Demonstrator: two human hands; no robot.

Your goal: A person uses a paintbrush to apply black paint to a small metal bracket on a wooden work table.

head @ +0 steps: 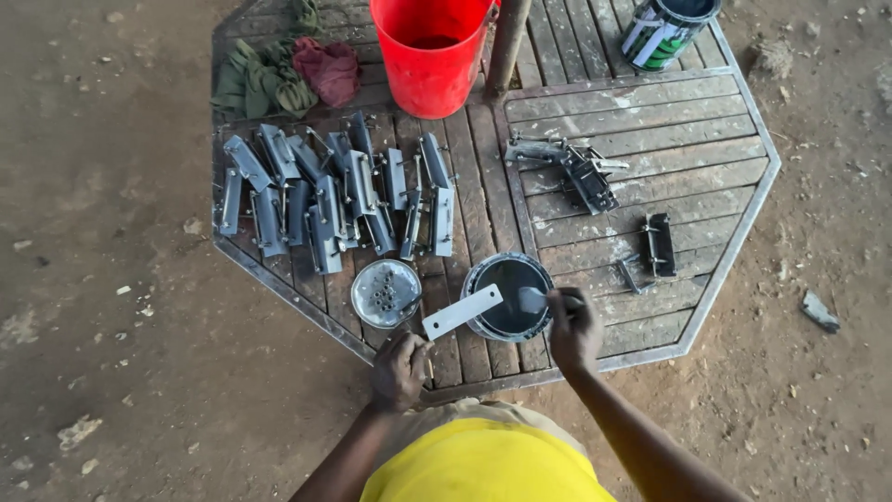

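Observation:
My left hand (400, 369) grips one end of a flat pale metal plate (462, 311), which slants up over the rim of an open paint can (508, 297) holding dark grey paint. My right hand (573, 327) holds a paintbrush (532, 299) whose bristles dip into that can. Both hands hover over the near edge of an octagonal wooden table (650, 121) with a metal rim.
Several grey metal brackets (330, 195) lie in a pile at the left. Dark painted brackets (587, 177) and a second dark piece (659, 245) lie at the right. A lid with bolts (385, 293), a red bucket (432, 51), rags (279, 74) and another can (664, 33) stand around.

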